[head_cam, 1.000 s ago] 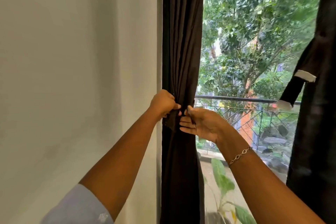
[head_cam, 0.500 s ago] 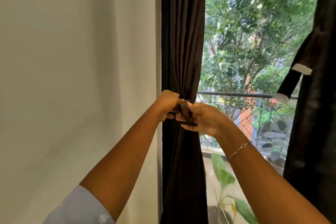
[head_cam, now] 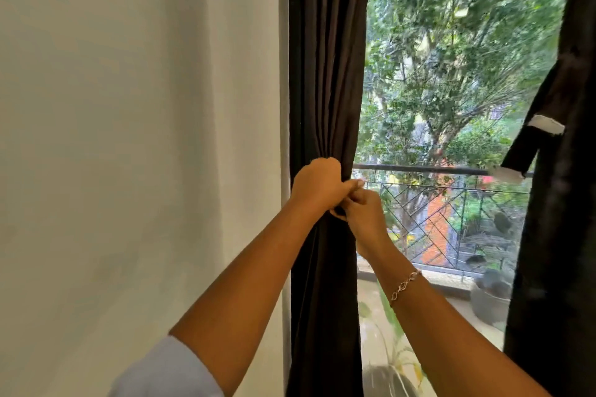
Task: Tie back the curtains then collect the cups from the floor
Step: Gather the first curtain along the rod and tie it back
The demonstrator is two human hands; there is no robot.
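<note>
where the curtain (head_cam: 325,74) is gathered, the left hand (head_cam: 317,184) and right hand (head_cam: 364,216) both grip it.

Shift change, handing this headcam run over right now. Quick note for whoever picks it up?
Left hand: fingers curled round the gathered left curtain at its waist.
Right hand: fingers pinch dark fabric at the same spot, apparently the tie strap, which is mostly hidden between the hands.
Right curtain: at the window's right edge, its hanging strap not fastened.
Cups: not in view.
Done: left curtain bunched.
Left: fasten its tie, tie back the right curtain, then collect the cups from the floor.
</note>
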